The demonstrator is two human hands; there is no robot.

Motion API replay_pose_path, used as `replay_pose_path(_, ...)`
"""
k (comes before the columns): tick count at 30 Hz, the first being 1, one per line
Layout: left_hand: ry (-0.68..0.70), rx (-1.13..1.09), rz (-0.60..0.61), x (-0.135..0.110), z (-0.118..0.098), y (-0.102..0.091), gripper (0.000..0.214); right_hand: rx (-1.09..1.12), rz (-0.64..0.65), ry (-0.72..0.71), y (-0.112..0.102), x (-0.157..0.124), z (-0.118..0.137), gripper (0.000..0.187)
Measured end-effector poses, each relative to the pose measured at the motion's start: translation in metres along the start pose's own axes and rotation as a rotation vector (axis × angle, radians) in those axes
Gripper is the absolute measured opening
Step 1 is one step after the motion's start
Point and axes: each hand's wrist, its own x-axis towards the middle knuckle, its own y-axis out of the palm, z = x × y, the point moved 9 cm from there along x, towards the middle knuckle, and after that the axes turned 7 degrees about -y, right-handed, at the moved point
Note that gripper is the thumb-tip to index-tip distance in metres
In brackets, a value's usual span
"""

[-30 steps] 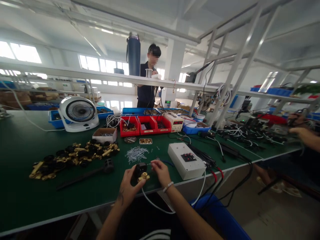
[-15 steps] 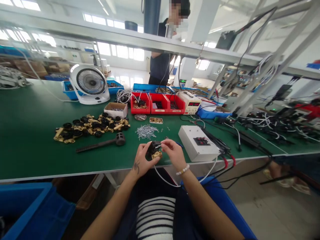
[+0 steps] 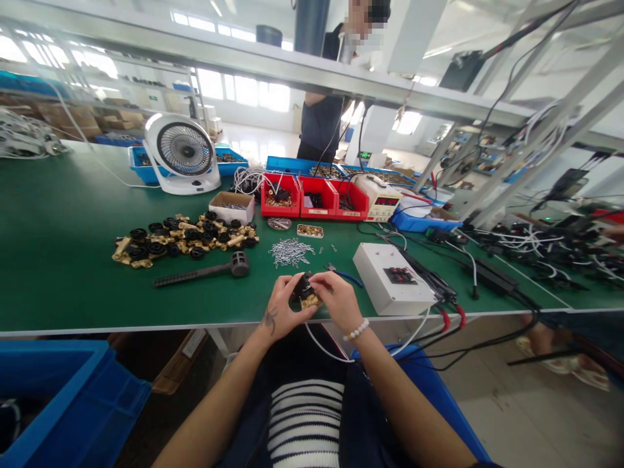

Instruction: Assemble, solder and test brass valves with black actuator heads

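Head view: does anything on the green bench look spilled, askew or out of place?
Nothing looks damaged. The small metal clips lie in a loose heap on the green bench, not in a bin. The brass-and-black parts sprawl beside them. Both hands, left hand and right hand, hold one such part.

Both forearms are bare, with no sleeves showing. The left hand (image 3: 279, 311) carries a small dark tattoo on its back, and the right hand (image 3: 338, 302) has a bracelet of white beads at the wrist. A black-and-white striped top shows over dark clothing at the lap.

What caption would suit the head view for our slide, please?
Both hands, left hand and right hand, grip a small black-and-brass fitting at the green workbench edge.
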Motion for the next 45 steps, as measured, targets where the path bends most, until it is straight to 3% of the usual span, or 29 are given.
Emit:
replay_pose_path(7, -0.004, -0.024, 0.025, 0.001, 0.002, 0.001, 0.070, -0.079, 0.076, -0.058, 0.006, 0.005, 0.006, 0.017)
replay_pose_path(10, -0.016, -0.042, 0.030, 0.001, 0.002, 0.002, 0.070, -0.135, 0.094, -0.041, -0.002, 0.012, 0.000, 0.017)
replay_pose_path(16, -0.048, -0.080, 0.037, 0.002, 0.004, 0.001, 0.069, -0.409, -0.032, 0.184, -0.043, 0.014, -0.056, 0.067)
replay_pose_path(19, -0.064, -0.093, 0.035, 0.003, 0.005, -0.001, 0.069, -0.520, 0.013, 0.285, -0.037, -0.001, -0.084, 0.077)
replay_pose_path(22, -0.079, -0.100, 0.038, 0.003, 0.006, -0.001, 0.069, -0.566, 0.045, 0.324, -0.026, -0.014, -0.093, 0.070)
replay_pose_path(25, -0.084, -0.110, 0.041, 0.003, 0.008, -0.001, 0.069, -0.542, 0.042, 0.322, -0.022, -0.017, -0.090, 0.058)
replay_pose_path(29, -0.096, -0.144, 0.048, 0.004, 0.012, 0.000, 0.069, -0.387, 0.032, 0.311, -0.034, -0.007, -0.081, 0.041)
replay_pose_path(34, -0.129, -0.214, 0.069, 0.005, 0.019, 0.001, 0.069, -0.049, 0.034, 0.255, -0.061, 0.009, -0.052, 0.069)
replay_pose_path(37, -0.139, -0.251, 0.089, 0.006, 0.021, 0.002, 0.069, 0.082, -0.056, 0.185, -0.076, 0.009, -0.031, 0.048)
replay_pose_path(40, -0.140, -0.267, 0.098, 0.007, 0.021, 0.002, 0.070, -0.003, -0.192, 0.056, -0.084, 0.002, -0.016, 0.038)
replay_pose_path(42, -0.139, -0.270, 0.096, 0.007, 0.021, 0.001, 0.070, -0.141, -0.132, -0.019, -0.074, -0.001, -0.011, 0.034)
replay_pose_path(45, -0.139, -0.276, 0.094, 0.007, 0.021, 0.001, 0.070, -0.213, 0.089, -0.045, -0.053, 0.000, -0.013, 0.024)
